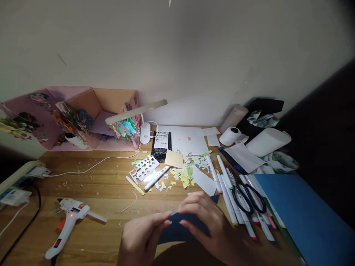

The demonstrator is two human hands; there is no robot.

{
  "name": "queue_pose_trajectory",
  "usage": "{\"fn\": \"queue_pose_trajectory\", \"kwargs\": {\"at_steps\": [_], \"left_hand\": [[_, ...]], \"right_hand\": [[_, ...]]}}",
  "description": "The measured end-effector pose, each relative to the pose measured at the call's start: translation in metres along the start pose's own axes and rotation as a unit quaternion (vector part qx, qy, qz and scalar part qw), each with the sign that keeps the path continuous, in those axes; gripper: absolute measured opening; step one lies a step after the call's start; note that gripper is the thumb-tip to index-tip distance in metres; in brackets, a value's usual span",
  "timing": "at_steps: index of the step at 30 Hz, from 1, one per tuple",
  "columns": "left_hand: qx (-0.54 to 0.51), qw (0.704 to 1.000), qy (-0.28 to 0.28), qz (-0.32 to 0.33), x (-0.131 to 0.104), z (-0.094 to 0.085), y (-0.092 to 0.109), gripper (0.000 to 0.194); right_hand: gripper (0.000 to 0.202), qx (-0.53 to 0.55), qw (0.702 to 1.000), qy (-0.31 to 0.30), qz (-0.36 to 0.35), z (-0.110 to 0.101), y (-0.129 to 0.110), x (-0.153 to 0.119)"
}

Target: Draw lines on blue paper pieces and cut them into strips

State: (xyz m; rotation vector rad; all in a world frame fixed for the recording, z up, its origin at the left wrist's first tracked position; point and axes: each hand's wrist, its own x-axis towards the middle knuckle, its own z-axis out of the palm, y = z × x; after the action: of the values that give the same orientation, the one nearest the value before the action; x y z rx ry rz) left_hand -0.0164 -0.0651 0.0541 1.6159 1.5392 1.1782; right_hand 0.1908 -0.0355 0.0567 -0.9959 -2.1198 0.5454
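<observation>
A dark blue sheet of paper or card (177, 229) is held up over the front of the wooden table. My left hand (142, 234) pinches its upper edge between thumb and fingers. Close beside it, my right hand (206, 223) curls over the sheet with the thumb in front and the fingers behind. One corner of the sheet sticks out past the right hand. The fingertips of both hands nearly meet at the top edge. Beyond them lie yellow and green paper scraps (186, 177) and a white marker (156, 178).
A hot glue gun (68, 221) with a lit red light lies at left. At right are black-handled scissors (248, 197) on several markers, near a large blue sheet (302, 214). Pink and orange boxes (113, 96) stand behind, with a lamp (137, 111) in front. A white cable (95, 168) crosses the table.
</observation>
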Motion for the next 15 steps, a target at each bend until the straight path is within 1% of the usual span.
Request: {"fn": "queue_pose_trajectory", "kwargs": {"at_steps": [2, 4, 7, 10, 15], "left_hand": [[-0.004, 1.000, 0.009, 0.020, -0.004, 0.003, 0.007, 0.013], [-0.005, 1.000, 0.013, 0.025, -0.007, 0.004, 0.009, 0.012], [-0.006, 0.999, 0.020, 0.032, -0.007, 0.002, 0.005, 0.007], [-0.011, 0.999, 0.016, 0.033, -0.006, -0.002, -0.001, 0.009], [-0.008, 0.999, 0.033, -0.011, -0.009, -0.010, -0.006, 0.010]], "right_hand": [[0.012, 0.049, 0.999, -0.012, -0.019, 0.002, -0.013, 0.013], [0.007, 0.081, 0.996, -0.019, -0.026, 0.006, -0.020, 0.023], [0.007, 0.105, 0.993, -0.038, -0.031, 0.012, -0.021, 0.031], [0.009, 0.120, 0.991, -0.056, -0.028, 0.013, -0.020, 0.034], [0.012, 0.095, 0.991, -0.094, 0.011, 0.002, -0.019, 0.033]]}}
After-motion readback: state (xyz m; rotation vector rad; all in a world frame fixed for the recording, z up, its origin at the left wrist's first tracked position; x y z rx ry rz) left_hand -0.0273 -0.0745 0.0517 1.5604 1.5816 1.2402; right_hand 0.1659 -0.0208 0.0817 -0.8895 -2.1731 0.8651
